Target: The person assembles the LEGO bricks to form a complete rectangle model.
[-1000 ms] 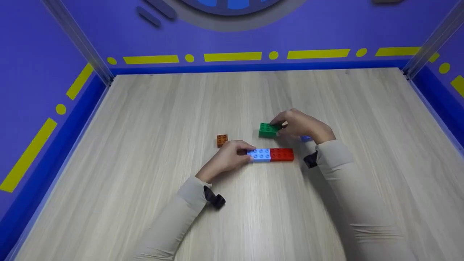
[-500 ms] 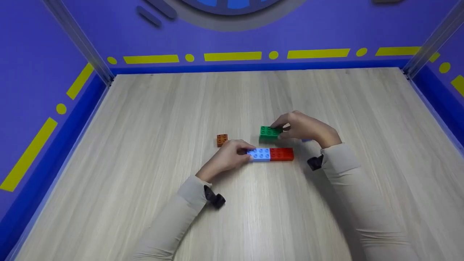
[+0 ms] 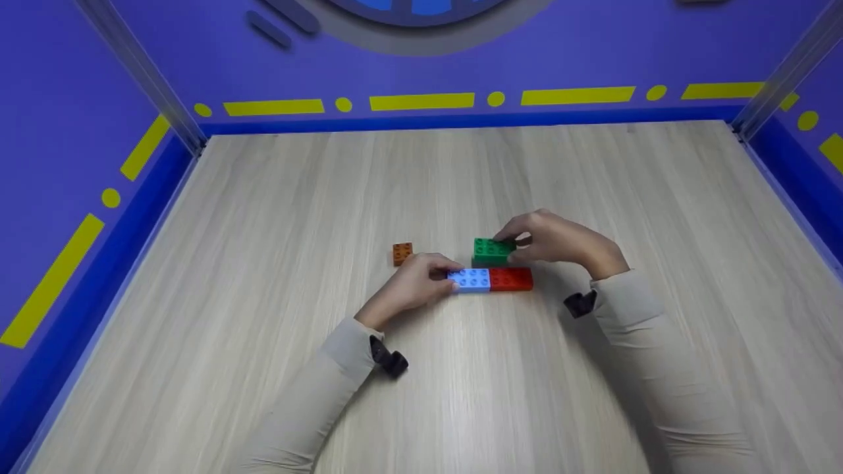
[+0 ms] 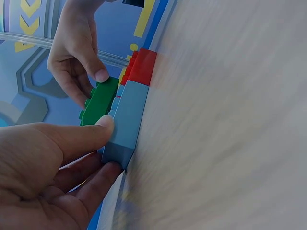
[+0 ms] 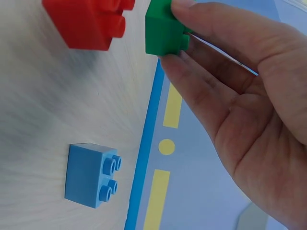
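A light blue toy building brick (image 3: 473, 281) lies on the table end to end with a red brick (image 3: 512, 280). My left hand (image 3: 416, 283) pinches the blue brick's left end between thumb and fingers, as the left wrist view also shows. My right hand (image 3: 560, 242) pinches a green brick (image 3: 489, 250) by its right end, studs up, just behind the blue and red row. In the right wrist view the green brick (image 5: 163, 28) is raised off the table, with thumb and fingertips on opposite sides.
Behind my left hand sits a small orange-brown brick (image 3: 402, 253). A small blue brick (image 5: 91, 175) stands on the table in the right wrist view; my right hand hides it from the head view. Blue panels (image 3: 421, 79) border the wooden table (image 3: 316, 197).
My right hand has brought the green brick toward me, closer to the blue and red row. The small blue brick has become hidden behind that hand. My left hand has stayed in place.
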Motion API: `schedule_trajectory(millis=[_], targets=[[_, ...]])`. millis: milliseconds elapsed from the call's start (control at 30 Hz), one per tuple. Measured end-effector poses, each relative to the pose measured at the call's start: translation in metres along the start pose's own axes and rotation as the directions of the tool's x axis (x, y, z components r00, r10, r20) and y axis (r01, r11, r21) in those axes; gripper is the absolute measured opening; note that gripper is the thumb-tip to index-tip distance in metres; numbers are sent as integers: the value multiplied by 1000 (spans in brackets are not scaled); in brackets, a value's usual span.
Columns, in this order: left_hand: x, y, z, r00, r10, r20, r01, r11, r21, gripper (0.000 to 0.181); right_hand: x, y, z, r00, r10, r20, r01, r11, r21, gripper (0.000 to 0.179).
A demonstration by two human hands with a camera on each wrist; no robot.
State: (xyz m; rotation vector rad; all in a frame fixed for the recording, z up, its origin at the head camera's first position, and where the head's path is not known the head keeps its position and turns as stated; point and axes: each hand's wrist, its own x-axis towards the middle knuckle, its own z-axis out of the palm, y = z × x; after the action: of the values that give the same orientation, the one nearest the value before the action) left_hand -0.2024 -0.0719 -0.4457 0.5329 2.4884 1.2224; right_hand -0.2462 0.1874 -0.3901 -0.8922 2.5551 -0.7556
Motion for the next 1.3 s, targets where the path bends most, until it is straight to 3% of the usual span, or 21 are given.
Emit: schedule_trajectory(millis=[300,1300], targets=[[0,-1,0,999,43,4,-43,999,16,32,-4,-3,3,999,-41,15,41,999,-10,33],[-2,-1,-1,999,45,2,-45,999,0,31,-11,-12,12,996,-64,58,64,998,-12,31]])
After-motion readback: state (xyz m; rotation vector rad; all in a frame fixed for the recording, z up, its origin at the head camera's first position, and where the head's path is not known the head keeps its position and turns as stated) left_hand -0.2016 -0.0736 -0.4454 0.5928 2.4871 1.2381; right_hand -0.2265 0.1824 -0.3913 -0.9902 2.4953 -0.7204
